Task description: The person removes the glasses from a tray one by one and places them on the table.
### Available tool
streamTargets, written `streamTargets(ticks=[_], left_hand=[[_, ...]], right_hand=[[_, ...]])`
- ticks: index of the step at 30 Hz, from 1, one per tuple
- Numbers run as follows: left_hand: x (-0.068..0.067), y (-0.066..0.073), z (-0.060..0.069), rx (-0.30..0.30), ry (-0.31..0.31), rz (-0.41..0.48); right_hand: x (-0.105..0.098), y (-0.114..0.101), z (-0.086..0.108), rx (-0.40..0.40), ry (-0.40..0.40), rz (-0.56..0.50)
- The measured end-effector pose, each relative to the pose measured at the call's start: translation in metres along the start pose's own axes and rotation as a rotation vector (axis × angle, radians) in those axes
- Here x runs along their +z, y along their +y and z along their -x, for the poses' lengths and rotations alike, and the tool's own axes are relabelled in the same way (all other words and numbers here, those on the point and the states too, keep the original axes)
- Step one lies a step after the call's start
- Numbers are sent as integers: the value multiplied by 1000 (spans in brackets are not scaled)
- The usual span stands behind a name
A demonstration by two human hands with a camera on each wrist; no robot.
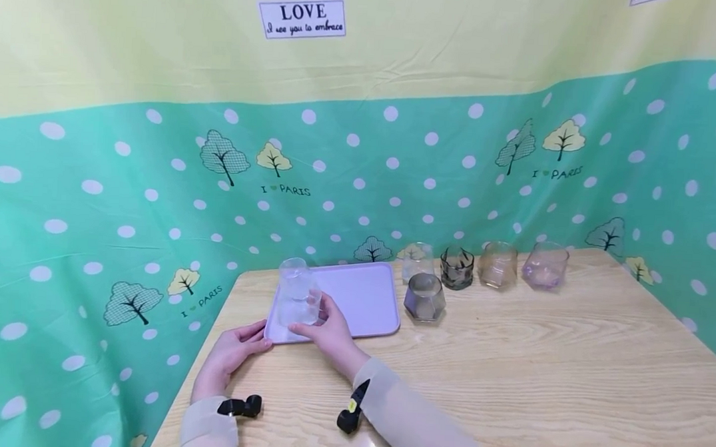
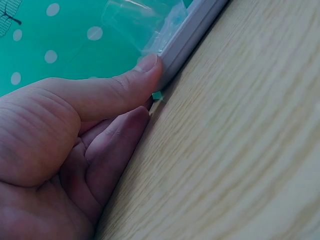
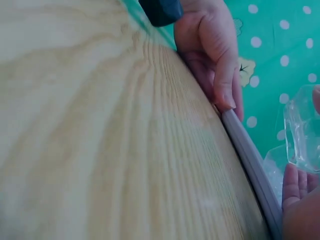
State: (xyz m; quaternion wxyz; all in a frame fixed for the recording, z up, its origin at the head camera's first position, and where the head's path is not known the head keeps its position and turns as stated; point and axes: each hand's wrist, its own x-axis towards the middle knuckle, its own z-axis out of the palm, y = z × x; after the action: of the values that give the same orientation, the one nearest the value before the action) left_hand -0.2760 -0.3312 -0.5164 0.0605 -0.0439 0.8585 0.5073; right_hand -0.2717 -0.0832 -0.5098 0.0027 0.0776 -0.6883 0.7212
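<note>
A lilac tray (image 1: 360, 300) lies on the table. My right hand (image 1: 331, 329) grips a clear drinking glass (image 1: 297, 307) over the tray's left part. Another clear glass (image 1: 292, 271) shows just behind it; in the right wrist view this second glass (image 3: 274, 162) sits low by the tray rim, while the gripped glass (image 3: 302, 132) tilts. At the tray's near left corner is my left hand (image 1: 232, 355). Its thumb (image 2: 142, 72) presses the rim and its other fingers lie beside the corner, partly hidden.
Right of the tray stand a grey faceted glass (image 1: 425, 298), a clear glass (image 1: 418, 261), a dark glass (image 1: 457, 268), an amber glass (image 1: 498, 264) and a pinkish glass (image 1: 545, 266). A patterned green curtain (image 1: 361, 157) hangs behind the wooden table (image 1: 537, 371).
</note>
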Motion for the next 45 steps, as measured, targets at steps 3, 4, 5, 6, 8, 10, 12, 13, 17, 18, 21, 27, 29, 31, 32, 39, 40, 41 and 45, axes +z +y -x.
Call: streamTargets(ticks=[3, 4, 5, 6, 8, 10, 12, 13, 17, 18, 21, 27, 29, 31, 32, 39, 40, 41, 45], left_hand=[[-1, -2, 1, -1, 5, 9], [-1, -2, 1, -3, 4, 18], [-1, -3, 2, -3, 2, 21], [-1, -3, 2, -4, 1, 23], [-2, -3, 3, -7, 0, 28], [-3, -3, 4, -12, 5, 33], [-3, -2, 5, -17, 7, 36], [-3, -2, 5, -18, 7, 39], [-4, -1, 5, -28, 8, 43], [-4, 0, 5, -30, 9, 46], [-4, 1, 4, -31, 8, 55], [-3, 1, 3, -26, 14, 45], [-2, 1, 2, -23, 13, 37], [-2, 0, 1, -22, 11, 33], [-1, 0, 1, -20, 9, 30], [0, -1, -1, -25, 14, 21], [1, -1, -1, -25, 14, 22], [1, -1, -1, -24, 15, 22], [2, 0, -2, -18, 14, 24]], right_hand=[[-7, -2, 7, 23, -23, -32], [-10, -3, 9, 29, -35, -39], [-13, -4, 12, 32, -48, -47], [-16, -5, 14, 40, -60, -50], [-21, -8, 18, 48, -84, -65], [-27, -10, 22, 51, -108, -68], [-34, -13, 27, 43, -134, -72], [-38, -15, 29, 37, -150, -76], [-56, -21, 38, 9, -208, -61], [-61, -22, 39, 7, -219, -52], [-76, -26, 45, -8, -247, -17], [-109, -30, 55, -59, -293, 75], [-121, -30, 58, -60, -307, 95], [-132, -31, 61, -50, -312, 108], [-138, -32, 62, -46, -313, 110], [-178, -34, 70, -34, -310, 132], [-184, -34, 71, -40, -311, 141], [-190, -34, 72, -46, -310, 151], [-215, -35, 78, -44, -312, 176]])
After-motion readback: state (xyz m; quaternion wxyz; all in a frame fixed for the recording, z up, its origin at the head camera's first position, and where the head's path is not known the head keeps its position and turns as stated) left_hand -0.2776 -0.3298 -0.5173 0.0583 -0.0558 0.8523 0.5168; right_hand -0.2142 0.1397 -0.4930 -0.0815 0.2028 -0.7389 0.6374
